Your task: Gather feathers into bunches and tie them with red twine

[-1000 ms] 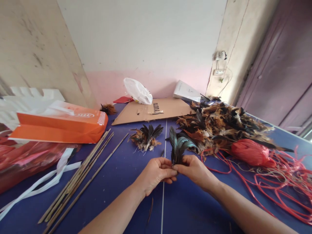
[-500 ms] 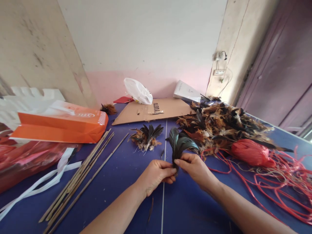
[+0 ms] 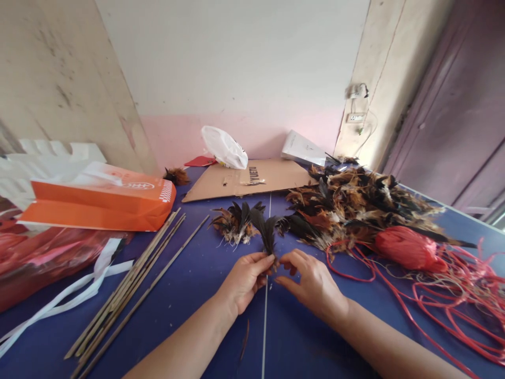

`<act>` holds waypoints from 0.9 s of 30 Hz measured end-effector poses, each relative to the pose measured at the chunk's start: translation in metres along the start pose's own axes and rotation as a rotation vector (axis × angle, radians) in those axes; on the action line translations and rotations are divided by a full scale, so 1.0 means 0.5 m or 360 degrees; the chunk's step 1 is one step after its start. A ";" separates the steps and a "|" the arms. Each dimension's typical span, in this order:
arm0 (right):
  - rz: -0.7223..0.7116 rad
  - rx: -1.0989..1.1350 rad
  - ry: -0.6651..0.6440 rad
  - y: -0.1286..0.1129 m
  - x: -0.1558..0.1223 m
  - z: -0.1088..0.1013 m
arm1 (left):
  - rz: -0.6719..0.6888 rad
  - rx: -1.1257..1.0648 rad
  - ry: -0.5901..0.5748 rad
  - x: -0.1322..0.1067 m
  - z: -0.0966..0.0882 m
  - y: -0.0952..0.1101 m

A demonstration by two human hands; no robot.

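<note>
Between the thumb and fingers of my left hand is a small bunch of black feathers, gripped by the quill end with the tips pointing up and away. My right hand is just to its right, thumb and fingers apart, close to the base of the bunch; whether its fingertips touch it I cannot tell. Behind my left hand lies a small pile of brown and black feathers. One loose thin feather rests on the blue table between my forearms.
A large feather heap spreads at the right, beside red plastic twine. Thin sticks, an orange paper bag and white straps lie left. Flat cardboard and a white plastic bag are at the back.
The feather bunch has shifted a little left and its dark tips now look narrower. My right hand has let go of it, its fingers opening. My left hand still grips the quills.
</note>
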State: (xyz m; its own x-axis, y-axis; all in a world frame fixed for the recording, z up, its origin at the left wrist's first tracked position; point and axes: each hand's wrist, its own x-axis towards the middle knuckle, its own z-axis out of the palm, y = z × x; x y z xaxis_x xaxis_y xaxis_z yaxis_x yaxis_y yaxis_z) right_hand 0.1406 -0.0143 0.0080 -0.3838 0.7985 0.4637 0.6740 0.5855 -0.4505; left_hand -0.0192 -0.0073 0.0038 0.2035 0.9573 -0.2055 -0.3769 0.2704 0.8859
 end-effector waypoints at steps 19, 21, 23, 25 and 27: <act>0.0721 0.0930 0.0006 0.010 0.022 0.002 | 0.0254 0.0766 -0.0180 -0.018 0.025 -0.005; 0.0727 0.0989 0.0047 0.011 0.019 0.006 | 0.0222 0.0743 -0.0185 -0.019 0.027 -0.007; 0.0701 0.1118 0.0017 0.007 0.016 0.008 | 0.0191 0.0713 -0.0200 -0.020 0.028 -0.010; 0.0692 0.1220 -0.0040 0.005 0.016 0.007 | 0.0165 0.0694 -0.0222 -0.019 0.027 -0.011; 0.0662 0.1232 -0.0124 0.011 0.020 0.000 | 0.0162 0.0636 -0.0230 -0.016 0.024 -0.011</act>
State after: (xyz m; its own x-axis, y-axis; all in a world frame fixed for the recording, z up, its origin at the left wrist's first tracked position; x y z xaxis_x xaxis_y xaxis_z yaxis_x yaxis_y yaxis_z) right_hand 0.1403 -0.0030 0.0103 -0.2637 0.9587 0.1063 0.1624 0.1528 -0.9748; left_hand -0.0078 -0.0176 0.0057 0.3184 0.9451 -0.0734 -0.0284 0.0869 0.9958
